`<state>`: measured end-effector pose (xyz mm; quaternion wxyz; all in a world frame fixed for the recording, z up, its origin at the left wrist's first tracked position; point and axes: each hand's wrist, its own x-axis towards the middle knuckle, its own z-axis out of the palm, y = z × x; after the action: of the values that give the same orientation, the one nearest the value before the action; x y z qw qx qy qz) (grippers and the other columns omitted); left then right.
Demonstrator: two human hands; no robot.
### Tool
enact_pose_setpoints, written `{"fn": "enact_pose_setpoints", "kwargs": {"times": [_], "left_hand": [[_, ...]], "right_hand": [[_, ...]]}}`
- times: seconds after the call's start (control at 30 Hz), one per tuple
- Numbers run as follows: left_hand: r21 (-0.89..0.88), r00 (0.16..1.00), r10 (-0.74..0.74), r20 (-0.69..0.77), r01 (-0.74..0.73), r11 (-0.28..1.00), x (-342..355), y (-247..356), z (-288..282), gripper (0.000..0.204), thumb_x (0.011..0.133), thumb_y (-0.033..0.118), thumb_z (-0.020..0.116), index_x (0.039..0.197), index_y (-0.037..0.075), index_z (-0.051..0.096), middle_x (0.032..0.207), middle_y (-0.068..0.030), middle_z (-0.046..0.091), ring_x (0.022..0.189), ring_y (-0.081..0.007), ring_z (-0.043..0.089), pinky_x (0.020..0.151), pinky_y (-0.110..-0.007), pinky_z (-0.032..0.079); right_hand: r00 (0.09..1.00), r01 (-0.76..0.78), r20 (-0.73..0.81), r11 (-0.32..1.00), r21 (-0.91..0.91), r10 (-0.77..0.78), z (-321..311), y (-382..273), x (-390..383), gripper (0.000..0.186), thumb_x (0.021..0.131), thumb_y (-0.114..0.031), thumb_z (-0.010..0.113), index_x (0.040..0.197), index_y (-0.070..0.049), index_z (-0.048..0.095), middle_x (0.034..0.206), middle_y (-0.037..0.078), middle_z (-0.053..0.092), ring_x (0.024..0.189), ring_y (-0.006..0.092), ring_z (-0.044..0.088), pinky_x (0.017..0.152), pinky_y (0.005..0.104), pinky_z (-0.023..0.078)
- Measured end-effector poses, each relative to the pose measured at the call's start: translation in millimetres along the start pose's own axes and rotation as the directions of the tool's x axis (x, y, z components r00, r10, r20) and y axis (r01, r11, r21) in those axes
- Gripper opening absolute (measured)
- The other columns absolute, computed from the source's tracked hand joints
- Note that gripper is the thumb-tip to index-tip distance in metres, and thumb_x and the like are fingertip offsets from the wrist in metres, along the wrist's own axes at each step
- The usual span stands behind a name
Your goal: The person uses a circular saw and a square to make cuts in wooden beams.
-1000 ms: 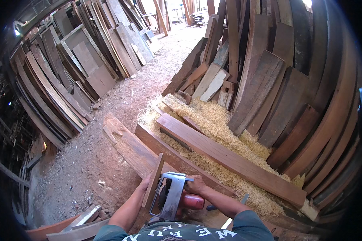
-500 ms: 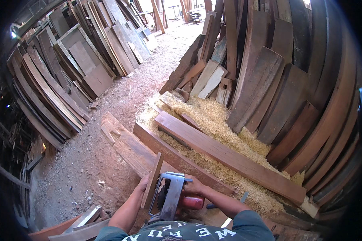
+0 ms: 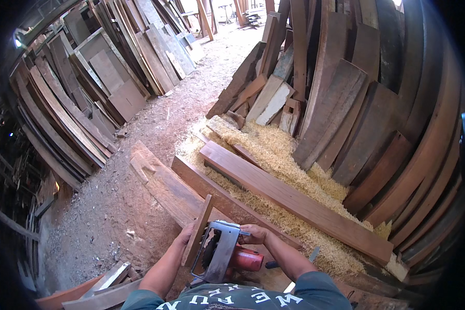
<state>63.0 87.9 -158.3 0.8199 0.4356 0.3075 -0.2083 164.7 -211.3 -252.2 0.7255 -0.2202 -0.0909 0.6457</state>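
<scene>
A circular saw (image 3: 221, 254) with a grey metal base plate and a red motor housing is turned on its side close to my body. Its dark blade shows through the base opening. On its left a short wooden strip (image 3: 197, 232) stands tilted alongside the base. My left hand (image 3: 185, 235) grips that strip from its outer side, the fingers partly hidden behind it. My right hand (image 3: 254, 234) is closed at the far right corner of the saw's base, its fingers around a small part there. Beyond both hands lies a thick plank (image 3: 170, 188) with a notched end.
Two long reddish-brown beams (image 3: 289, 201) lie to the right over pale wood shavings (image 3: 263, 142). Boards (image 3: 336, 113) lean in a tall stack on the right, and more boards (image 3: 124, 67) lean at the far left. Offcuts (image 3: 106, 281) lie at the lower left.
My right hand has shifted slightly right and away from me along the saw's base, its fingers now more visible. My left hand, the strip and the saw have barely moved.
</scene>
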Motion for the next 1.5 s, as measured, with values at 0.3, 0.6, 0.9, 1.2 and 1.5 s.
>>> {"fn": "enact_pose_setpoints", "kwargs": {"times": [0.3, 0.6, 0.9, 1.2, 1.5], "left_hand": [[-0.026, 0.995, -0.038, -0.097, 0.036, 0.999, -3, 0, 10, 0.029, 0.098, 0.037, 0.061, 0.109, 0.011, 0.068, 0.087, -0.0031, 0.070, 0.068, -0.0134, 0.067, 0.057, -0.028, 0.055], [-0.116, 0.997, -0.051, -0.059, 0.044, 0.992, -24, 12, 34, 0.028, 0.098, 0.035, 0.063, 0.107, 0.008, 0.067, 0.088, -0.0064, 0.071, 0.073, -0.0166, 0.070, 0.062, -0.033, 0.060], [-0.028, 0.992, -0.078, -0.096, 0.076, 0.997, -23, 15, 31, 0.030, 0.096, 0.036, 0.065, 0.113, 0.010, 0.068, 0.094, -0.0037, 0.071, 0.081, -0.0133, 0.068, 0.069, -0.030, 0.057], [-0.071, 0.992, -0.086, -0.087, 0.080, 0.994, -30, 17, 45, 0.035, 0.097, 0.040, 0.062, 0.113, 0.009, 0.068, 0.095, -0.0058, 0.071, 0.078, -0.0166, 0.070, 0.065, -0.033, 0.059], [0.033, 0.995, 0.029, -0.096, -0.026, 0.999, 2, -8, 3, 0.038, 0.104, 0.040, 0.050, 0.111, 0.007, 0.066, 0.089, -0.0060, 0.069, 0.077, -0.0164, 0.066, 0.066, -0.032, 0.057]], "right_hand": [[0.994, -0.056, 0.093, 0.997, 0.061, 0.050, -19, 3, 16, 0.037, 0.099, -0.024, 0.064, 0.129, -0.004, 0.058, 0.109, 0.004, 0.065, 0.095, 0.0143, 0.063, 0.085, 0.0320, 0.052], [0.999, 0.047, -0.005, 0.995, 0.093, -0.046, 6, 10, 8, 0.039, 0.098, -0.014, 0.063, 0.135, -0.003, 0.057, 0.121, 0.004, 0.065, 0.112, 0.0156, 0.063, 0.096, 0.0322, 0.052], [0.993, 0.118, -0.034, 0.992, 0.036, -0.117, 8, 19, 5, 0.039, 0.099, -0.013, 0.061, 0.136, -0.003, 0.057, 0.117, 0.006, 0.065, 0.103, 0.0165, 0.064, 0.092, 0.0340, 0.053], [0.910, 0.347, -0.104, 0.876, -0.336, -0.401, -3, 29, 16, 0.051, 0.087, -0.013, 0.077, 0.132, -0.004, 0.056, 0.119, 0.006, 0.064, 0.110, 0.0172, 0.061, 0.099, 0.0361, 0.050], [0.864, 0.094, -0.312, 0.736, -0.671, -0.395, 47, -40, -39, 0.025, 0.095, -0.019, 0.066, 0.115, -0.004, 0.068, 0.108, 0.006, 0.069, 0.103, 0.0171, 0.064, 0.090, 0.0347, 0.054]]}}
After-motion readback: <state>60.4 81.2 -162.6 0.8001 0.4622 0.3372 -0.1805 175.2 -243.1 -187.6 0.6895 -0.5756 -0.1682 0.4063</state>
